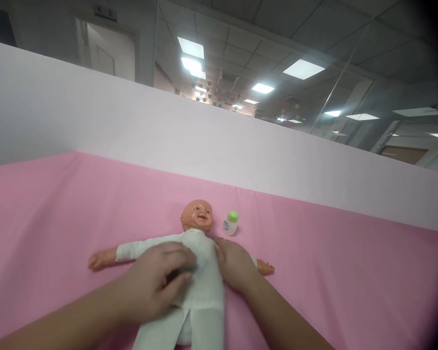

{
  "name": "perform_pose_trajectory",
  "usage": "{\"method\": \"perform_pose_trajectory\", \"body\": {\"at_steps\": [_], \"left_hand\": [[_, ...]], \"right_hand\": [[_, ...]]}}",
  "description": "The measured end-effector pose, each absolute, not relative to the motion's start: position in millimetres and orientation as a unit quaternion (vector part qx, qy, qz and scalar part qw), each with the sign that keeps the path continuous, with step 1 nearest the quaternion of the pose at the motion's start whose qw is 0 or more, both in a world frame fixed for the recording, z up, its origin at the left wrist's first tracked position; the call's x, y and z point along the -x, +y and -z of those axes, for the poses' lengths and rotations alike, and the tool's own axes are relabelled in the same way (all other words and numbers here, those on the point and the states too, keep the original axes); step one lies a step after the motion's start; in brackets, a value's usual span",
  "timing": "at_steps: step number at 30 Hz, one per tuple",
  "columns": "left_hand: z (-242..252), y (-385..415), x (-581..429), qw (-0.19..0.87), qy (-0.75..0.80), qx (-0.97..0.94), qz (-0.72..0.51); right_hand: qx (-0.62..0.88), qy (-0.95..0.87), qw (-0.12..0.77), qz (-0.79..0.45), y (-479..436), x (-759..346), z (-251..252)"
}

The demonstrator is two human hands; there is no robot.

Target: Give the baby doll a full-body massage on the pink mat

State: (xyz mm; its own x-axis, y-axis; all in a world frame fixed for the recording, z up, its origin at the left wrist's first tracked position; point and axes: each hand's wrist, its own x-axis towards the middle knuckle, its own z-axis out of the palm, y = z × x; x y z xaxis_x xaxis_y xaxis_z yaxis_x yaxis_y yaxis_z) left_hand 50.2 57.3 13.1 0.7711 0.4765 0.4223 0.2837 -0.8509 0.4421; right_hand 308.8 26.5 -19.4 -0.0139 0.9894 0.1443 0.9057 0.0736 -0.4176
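- I have the doll (211, 272) face up on the sheet (350, 272), its head (199, 216) toward the far edge, where the white wall (219, 141) rises. Its feet are out of my view, as is the sheet's near edge.
- My left hand (160, 277) is over the chest, fingers curled and thumb spread apart from them, with no object visible in that gap. Blur hides whether the fingertips actually press the suit (206, 323).
- My right hand (237, 262) lies against the doll's side, just below the shoulder, thumb toward the chest. Its other fingers are hidden, so I can't tell how firmly they close, if at all. The two hands are apart, with the chest between them.
- To work well here, I'd let the right hand steady the trunk and leave the lighter touch to the left.
- I'd use flat finger pads and small, even strokes; hooked fingertips would probably bunch the cloth.
- The bare-fisted arm (131, 250) reaching toward the sheet's left edge passes near my left wrist. I'd mind it, since a low forearm could drag it.
- The bottle (230, 224) stands beside the head, between my right hand and the far edge. I'd lift that hand before moving it forward, as a brush could tip it.
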Motion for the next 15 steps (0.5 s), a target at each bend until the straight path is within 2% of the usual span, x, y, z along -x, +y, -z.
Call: {"method": "perform_pose_trajectory", "body": {"at_steps": [3,6,10,15], "left_hand": [[-27,27,-49,0.226,0.095,-0.947,-0.209],[-34,19,-52,0.245,0.075,-0.957,-0.134],[-21,40,-56,0.213,0.143,-0.96,-0.109],[8,77,-54,0.167,0.285,-0.929,-0.169]], "right_hand": [[0.68,-0.7,0.199,-0.095,29,-308,23],[0.68,-0.699,0.202,-0.093,30,-309,26],[0.672,-0.704,0.206,-0.103,29,-310,25],[0.652,-0.714,0.234,-0.105,27,-308,23]]}}
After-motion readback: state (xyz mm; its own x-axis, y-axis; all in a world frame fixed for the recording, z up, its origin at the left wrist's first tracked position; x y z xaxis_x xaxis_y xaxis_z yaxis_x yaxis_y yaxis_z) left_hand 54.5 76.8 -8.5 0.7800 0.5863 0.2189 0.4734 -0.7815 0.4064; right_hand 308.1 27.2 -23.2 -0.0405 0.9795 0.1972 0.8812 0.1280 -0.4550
